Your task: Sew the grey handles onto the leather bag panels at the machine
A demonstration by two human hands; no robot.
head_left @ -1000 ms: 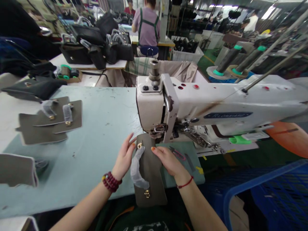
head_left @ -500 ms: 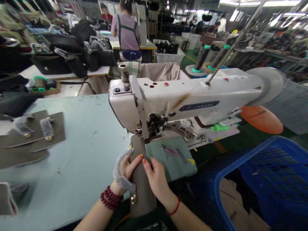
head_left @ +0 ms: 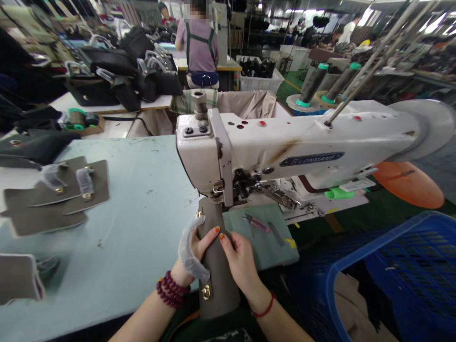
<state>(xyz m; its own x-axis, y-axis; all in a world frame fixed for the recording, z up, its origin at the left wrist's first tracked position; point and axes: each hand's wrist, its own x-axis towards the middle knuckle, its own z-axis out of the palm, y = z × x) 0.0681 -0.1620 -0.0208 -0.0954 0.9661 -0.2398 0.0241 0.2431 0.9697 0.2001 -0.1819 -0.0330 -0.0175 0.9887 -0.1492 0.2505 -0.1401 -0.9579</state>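
A grey-brown leather piece (head_left: 218, 275) with gold clasps and a white foam wrap (head_left: 190, 254) lies folded under the head of the white sewing machine (head_left: 285, 147). My left hand (head_left: 194, 254) grips its left edge, thumb on top. My right hand (head_left: 239, 260) holds its right side, fingers curled over the fold. Both thumbs nearly touch on the piece, just in front of the needle area (head_left: 230, 192).
Several flat grey leather pieces (head_left: 57, 194) with clasps lie at the table's left. A blue plastic crate (head_left: 392, 266) stands at the right. Pink snips (head_left: 257, 223) rest beside the machine. Black handbags (head_left: 121, 71) and a person in an apron (head_left: 201, 42) are behind.
A second ago the piece lay flat with my hands spread on it; now it is folded lengthwise and both hands grip it. The view has shifted slightly.
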